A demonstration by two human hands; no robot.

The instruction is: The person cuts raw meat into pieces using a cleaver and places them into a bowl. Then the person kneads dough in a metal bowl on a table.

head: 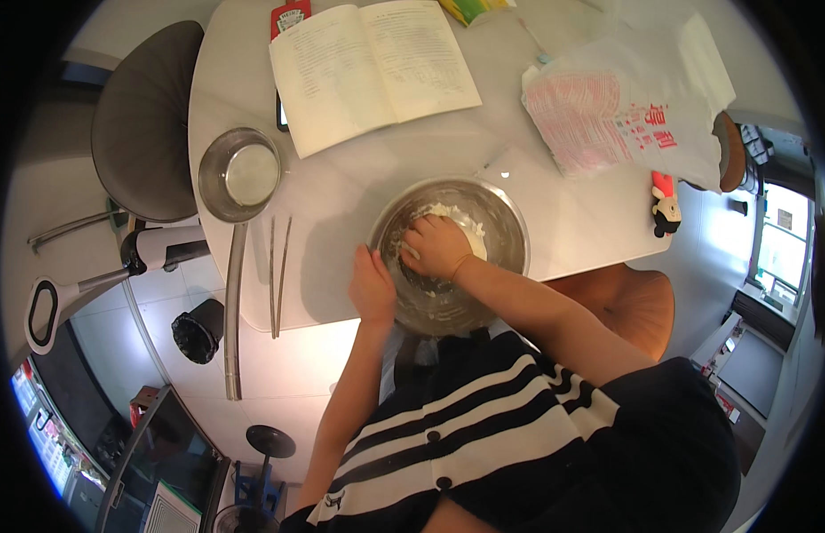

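Note:
A wide stainless-steel mixing bowl [502, 206] stands at the table's front edge, its inner wall smeared with pale residue. Inside it lies a lump of whitish dough [478, 241] with loose crumbs around it. My right hand [436, 245] is down in the bowl, fingers bent and pressed onto the dough, hiding part of it. With its thumb at the rim, my left hand [372, 285] grips the bowl's left side from outside.
A steel ladle-like pot [216, 153] holding pale liquid sits left, its long handle overhanging the table edge. Metal chopsticks [280, 276] lie beside it. Behind are an open book [379, 66] and a printed plastic bag [612, 113]. A small figurine [665, 205] lies right.

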